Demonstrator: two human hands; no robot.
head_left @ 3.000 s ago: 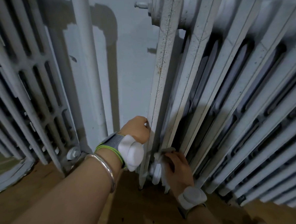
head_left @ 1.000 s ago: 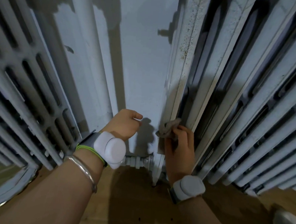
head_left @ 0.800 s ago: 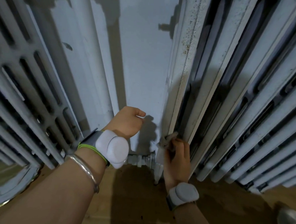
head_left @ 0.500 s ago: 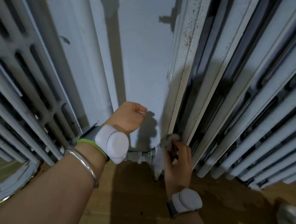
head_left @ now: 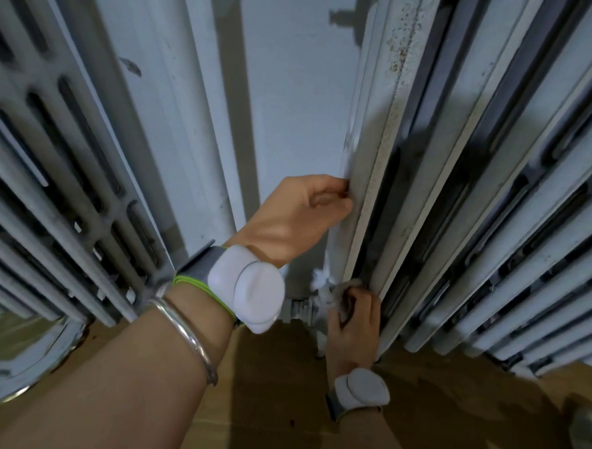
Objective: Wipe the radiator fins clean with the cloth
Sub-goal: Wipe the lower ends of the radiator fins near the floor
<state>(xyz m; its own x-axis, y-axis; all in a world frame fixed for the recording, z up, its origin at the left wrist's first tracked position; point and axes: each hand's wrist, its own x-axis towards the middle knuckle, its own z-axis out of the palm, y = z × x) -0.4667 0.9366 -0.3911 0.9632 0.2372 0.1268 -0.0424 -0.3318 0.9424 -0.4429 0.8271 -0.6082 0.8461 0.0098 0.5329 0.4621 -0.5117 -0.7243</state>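
A grey-white cast-iron radiator (head_left: pixel 479 172) fills the right half, its end fin (head_left: pixel 370 152) speckled with rust. My right hand (head_left: pixel 354 322) is low at the foot of that fin, closed on a small pale cloth (head_left: pixel 332 293) pressed against the fin's bottom edge. My left hand (head_left: pixel 302 217) is higher, fingers curled around the left edge of the same fin. Both wrists wear white bands; the left also carries a silver bangle.
A second radiator (head_left: pixel 56 191) stands at the left, with a vertical pipe (head_left: pixel 176 122) beside it against the pale blue wall (head_left: pixel 295 87). A threaded pipe fitting (head_left: pixel 298 310) joins the radiator's base. The wooden floor (head_left: pixel 271 412) lies below; a shoe tip (head_left: pixel 585 435) shows bottom right.
My left hand moved right from the open wall and took hold of the end fin's edge. My right hand slid the cloth down the fin to its base.
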